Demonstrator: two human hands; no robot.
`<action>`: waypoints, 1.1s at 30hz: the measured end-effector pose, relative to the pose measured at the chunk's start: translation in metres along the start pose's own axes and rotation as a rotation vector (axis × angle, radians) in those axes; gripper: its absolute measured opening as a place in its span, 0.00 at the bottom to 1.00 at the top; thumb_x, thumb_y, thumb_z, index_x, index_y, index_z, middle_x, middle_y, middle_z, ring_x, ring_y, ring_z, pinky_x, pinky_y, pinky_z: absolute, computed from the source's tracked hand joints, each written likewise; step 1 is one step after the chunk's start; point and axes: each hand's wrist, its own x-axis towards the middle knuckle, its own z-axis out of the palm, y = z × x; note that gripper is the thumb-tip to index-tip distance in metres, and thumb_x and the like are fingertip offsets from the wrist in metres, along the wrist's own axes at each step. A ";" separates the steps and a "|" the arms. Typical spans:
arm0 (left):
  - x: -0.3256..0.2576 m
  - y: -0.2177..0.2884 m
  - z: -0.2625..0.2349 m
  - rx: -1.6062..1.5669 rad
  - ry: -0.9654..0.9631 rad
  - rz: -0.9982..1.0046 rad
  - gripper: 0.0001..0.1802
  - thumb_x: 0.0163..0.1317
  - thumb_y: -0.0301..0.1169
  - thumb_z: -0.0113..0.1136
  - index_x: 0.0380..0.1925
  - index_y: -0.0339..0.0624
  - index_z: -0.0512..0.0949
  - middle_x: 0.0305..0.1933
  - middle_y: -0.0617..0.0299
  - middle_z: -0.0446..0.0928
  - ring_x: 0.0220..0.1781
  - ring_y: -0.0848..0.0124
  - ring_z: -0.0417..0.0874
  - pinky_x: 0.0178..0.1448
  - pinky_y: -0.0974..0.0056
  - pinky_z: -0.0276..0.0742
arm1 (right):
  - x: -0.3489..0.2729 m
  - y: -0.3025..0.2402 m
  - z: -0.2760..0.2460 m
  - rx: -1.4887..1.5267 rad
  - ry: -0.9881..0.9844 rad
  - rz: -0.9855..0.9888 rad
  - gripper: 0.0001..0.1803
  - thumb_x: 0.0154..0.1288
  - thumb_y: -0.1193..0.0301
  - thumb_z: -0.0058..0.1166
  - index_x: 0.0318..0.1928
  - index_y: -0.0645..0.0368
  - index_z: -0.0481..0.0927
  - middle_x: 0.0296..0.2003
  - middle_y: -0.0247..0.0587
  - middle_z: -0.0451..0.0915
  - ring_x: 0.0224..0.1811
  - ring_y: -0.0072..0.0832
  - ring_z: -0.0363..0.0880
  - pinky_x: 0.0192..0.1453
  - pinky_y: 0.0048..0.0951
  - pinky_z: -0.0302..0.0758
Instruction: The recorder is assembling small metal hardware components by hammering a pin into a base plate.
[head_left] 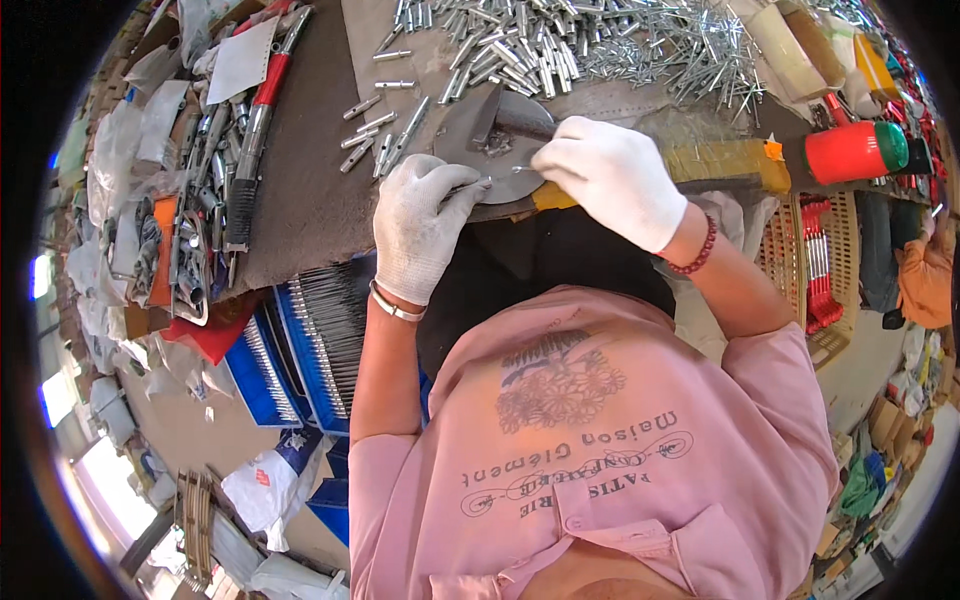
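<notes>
We see left hand (420,220) pinching small, shiny metal piece (487,183); right hand (612,172) pinching thin silvery piece (520,169), mostly hidden, by near side of round grey plate (460,132).

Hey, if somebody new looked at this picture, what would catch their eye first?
Probably the pink shirt across the lower middle, then the white-gloved left hand and right hand close together by a round grey disc. Beyond them, silver metal pieces lie heaped at the top, and a red cylinder with a green end lies to the right.
</notes>
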 end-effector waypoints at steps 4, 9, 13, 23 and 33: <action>-0.002 -0.003 -0.003 0.077 0.004 0.035 0.07 0.54 0.26 0.75 0.34 0.44 0.88 0.35 0.57 0.81 0.40 0.55 0.83 0.45 0.55 0.79 | 0.004 -0.007 0.016 -0.076 -0.075 0.038 0.02 0.63 0.72 0.63 0.36 0.51 0.85 0.35 0.34 0.79 0.37 0.36 0.84 0.41 0.36 0.82; -0.004 -0.010 -0.001 0.044 0.032 0.025 0.09 0.53 0.26 0.75 0.36 0.44 0.88 0.38 0.57 0.82 0.42 0.55 0.84 0.47 0.55 0.80 | 0.011 -0.011 0.019 -0.131 -0.185 0.059 0.02 0.63 0.71 0.64 0.36 0.50 0.85 0.36 0.34 0.78 0.38 0.36 0.84 0.41 0.36 0.82; -0.004 -0.010 0.000 0.038 0.043 0.025 0.09 0.54 0.26 0.75 0.36 0.44 0.88 0.37 0.57 0.82 0.42 0.55 0.84 0.47 0.56 0.80 | 0.012 -0.011 0.022 -0.122 -0.142 0.041 0.02 0.63 0.71 0.63 0.37 0.50 0.85 0.36 0.34 0.78 0.38 0.36 0.84 0.41 0.36 0.83; -0.004 -0.012 0.007 -0.027 0.038 0.002 0.07 0.55 0.24 0.73 0.34 0.43 0.88 0.36 0.56 0.82 0.40 0.56 0.84 0.46 0.56 0.79 | 0.012 -0.007 0.026 -0.094 -0.116 -0.033 0.05 0.61 0.72 0.61 0.38 0.50 0.85 0.36 0.35 0.76 0.38 0.37 0.84 0.39 0.37 0.83; -0.010 -0.015 0.010 -0.070 0.023 -0.034 0.08 0.52 0.23 0.75 0.33 0.42 0.87 0.35 0.56 0.81 0.40 0.56 0.84 0.46 0.56 0.80 | 0.026 -0.065 -0.056 0.379 -0.146 0.081 0.17 0.67 0.69 0.63 0.56 0.55 0.85 0.37 0.46 0.85 0.36 0.44 0.87 0.42 0.40 0.83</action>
